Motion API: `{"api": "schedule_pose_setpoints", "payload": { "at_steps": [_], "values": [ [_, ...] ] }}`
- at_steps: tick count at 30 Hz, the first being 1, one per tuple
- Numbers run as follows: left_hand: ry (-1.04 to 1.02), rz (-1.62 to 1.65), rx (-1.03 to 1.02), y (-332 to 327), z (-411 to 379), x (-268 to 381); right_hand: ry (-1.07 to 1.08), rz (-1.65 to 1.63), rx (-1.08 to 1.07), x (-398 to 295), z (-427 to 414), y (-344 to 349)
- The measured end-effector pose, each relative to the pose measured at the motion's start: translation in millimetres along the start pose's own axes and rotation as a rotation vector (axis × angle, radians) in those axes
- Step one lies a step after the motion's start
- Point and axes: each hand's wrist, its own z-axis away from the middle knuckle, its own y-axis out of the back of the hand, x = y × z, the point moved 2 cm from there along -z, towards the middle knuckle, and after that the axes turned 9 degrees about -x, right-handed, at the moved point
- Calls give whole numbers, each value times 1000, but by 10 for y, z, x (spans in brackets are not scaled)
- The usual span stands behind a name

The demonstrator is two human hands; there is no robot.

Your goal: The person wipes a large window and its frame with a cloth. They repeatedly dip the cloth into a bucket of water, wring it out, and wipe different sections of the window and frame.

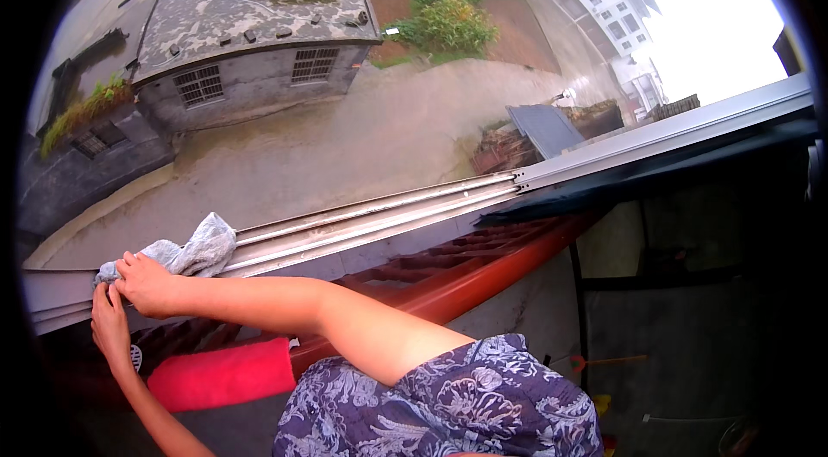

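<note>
My right hand [145, 285] reaches across to the left end of a window's sliding track [375, 221] and grips a damp-looking grey cloth [210, 247]. The loose part of this cloth lies bunched over the track, with one corner sticking up. Just below, my left hand [111, 327] has its fingertips raised against the window frame [58, 295], close to the right fingers and the cloth's edge. Whether the left fingers pinch the cloth is hidden.
A reddish wooden handrail [479, 289] runs inside along the window, with a red towel [223, 374] draped over it. To the right is a sliding sash's metal edge [666, 132] and dark curtain fabric [582, 188]. Outside, far below, lie a paved yard [310, 153] and a flat-roofed building [252, 11].
</note>
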Motion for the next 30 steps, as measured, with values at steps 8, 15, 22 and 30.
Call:
{"api": "schedule_pose_setpoints", "payload": {
  "at_steps": [8,15,22,30],
  "values": [
    [-19,-191,197,-246,75,-13,54,28,94,6,49,22],
    [-1,-257,117,-352,6,-58,64,14,137,18,54,-4],
    [62,-210,34,-348,-71,-33,63,24,183,20,42,-26],
    [85,-123,96,-316,-10,33,57,-5,174,4,15,-46]
  ]
}}
